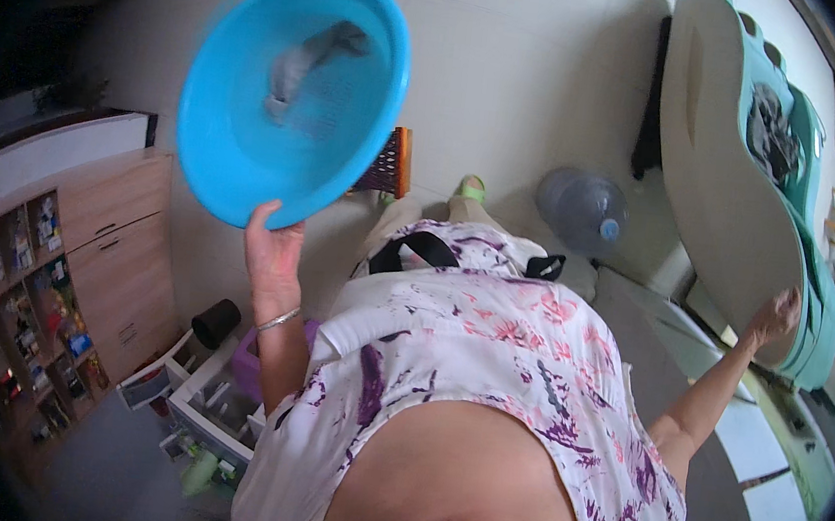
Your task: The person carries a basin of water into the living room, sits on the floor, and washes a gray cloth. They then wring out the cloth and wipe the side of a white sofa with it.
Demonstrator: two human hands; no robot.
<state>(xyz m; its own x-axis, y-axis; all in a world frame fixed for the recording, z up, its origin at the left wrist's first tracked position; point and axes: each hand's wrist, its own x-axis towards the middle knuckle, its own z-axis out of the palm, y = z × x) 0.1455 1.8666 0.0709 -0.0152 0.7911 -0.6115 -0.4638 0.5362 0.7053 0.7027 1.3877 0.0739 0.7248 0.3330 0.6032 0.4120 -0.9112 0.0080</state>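
Observation:
My left hand (275, 247), with a silver bracelet at its wrist, grips the near rim of a light-blue plastic basin (226, 129). The basin is tilted, and a grey cloth (296, 72) lies crumpled inside it. At the far right, my right hand (775, 317) is closed at the lower edge of a large curved plastic piece, probably a child's slide, with a beige side panel (727, 177) and a mint-green inside. Dark cloth (772, 136) is bunched in its channel. The fingers of my right hand show only in part.
A clear water-cooler bottle (581, 208) lies on the tiled floor (495, 80) near my feet. Behind the basin shows a woven stool (389, 163). To the left are a wooden cabinet (115, 231), shelves with small items (23, 320), a white drawer unit (215, 407) and a black bin (215, 322).

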